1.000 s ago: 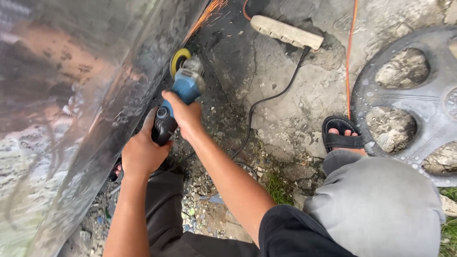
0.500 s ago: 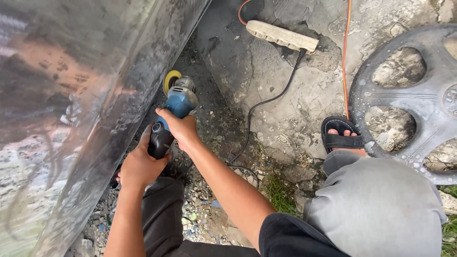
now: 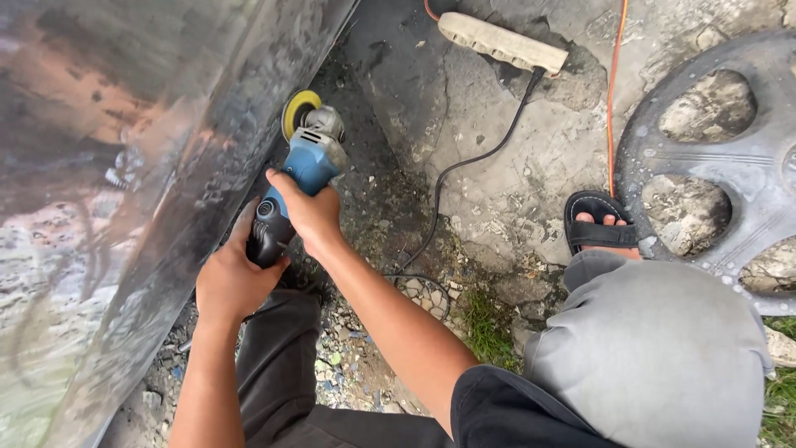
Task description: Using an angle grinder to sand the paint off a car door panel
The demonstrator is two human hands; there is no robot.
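Observation:
I hold a blue angle grinder (image 3: pixel 308 162) with both hands. My left hand (image 3: pixel 230 280) grips its black rear handle. My right hand (image 3: pixel 308 211) wraps the blue body just behind the head. The grinder's yellow disc (image 3: pixel 296 109) rests against the lower edge of a large shiny curved metal sheet (image 3: pixel 124 191) on the left. No sparks are visible. The grinder's black cable (image 3: pixel 464 166) runs over the ground to a white power strip (image 3: pixel 502 41) at the top.
An orange cable (image 3: pixel 612 99) crosses the cracked concrete ground (image 3: pixel 497 191). A grey wheel cover (image 3: pixel 713 158) lies at the right. My foot in a black sandal (image 3: pixel 599 228) and my grey-clad knee (image 3: pixel 655 357) are at lower right. Gravel and grass lie below.
The view has shifted slightly and the grinder has slid a little down along the sheet's edge. The orange sparks seen a second ago are gone. Both hands keep their grip.

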